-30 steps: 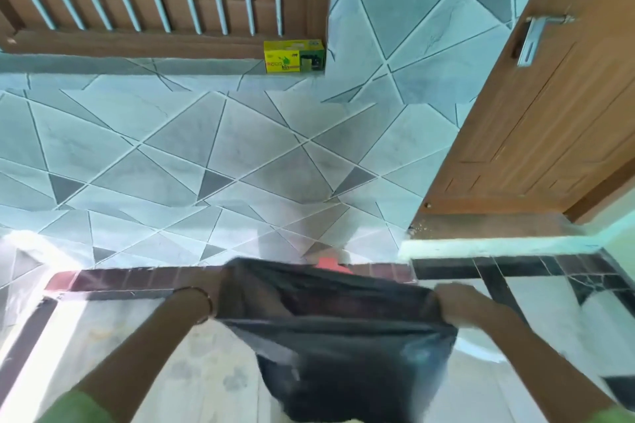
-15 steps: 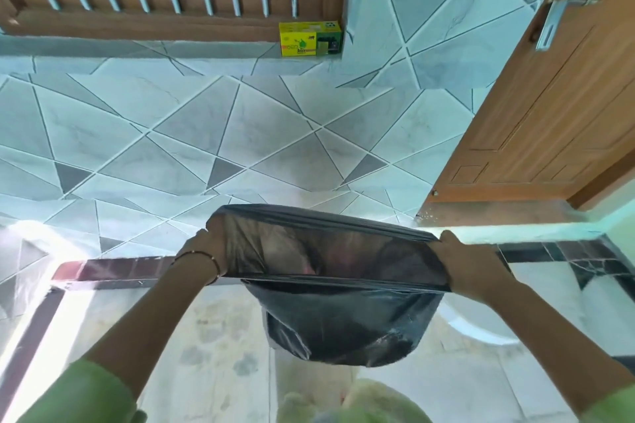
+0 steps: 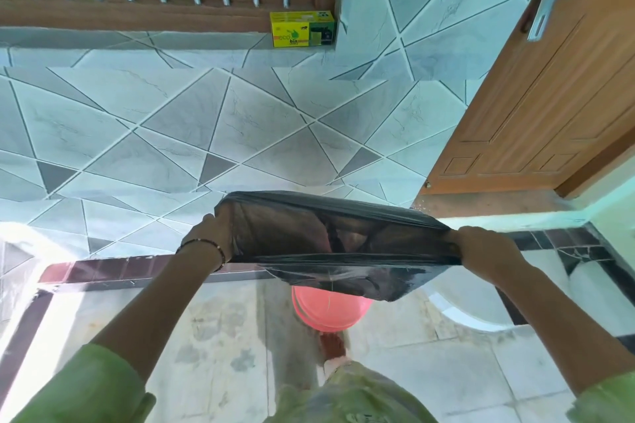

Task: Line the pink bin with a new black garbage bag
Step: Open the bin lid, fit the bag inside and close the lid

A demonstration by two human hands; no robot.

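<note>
Gripping the bag mouth stretched wide from nine to three o'clock, left hand and right hand hold it above the bin, which sits at six o'clock beneath.

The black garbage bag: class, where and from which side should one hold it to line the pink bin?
Hold the black garbage bag by its open rim, at opposite ends, as the left hand and right hand do. That stretches the mouth wide while the closed bottom hangs above the pink bin, ready to lower in.
</note>
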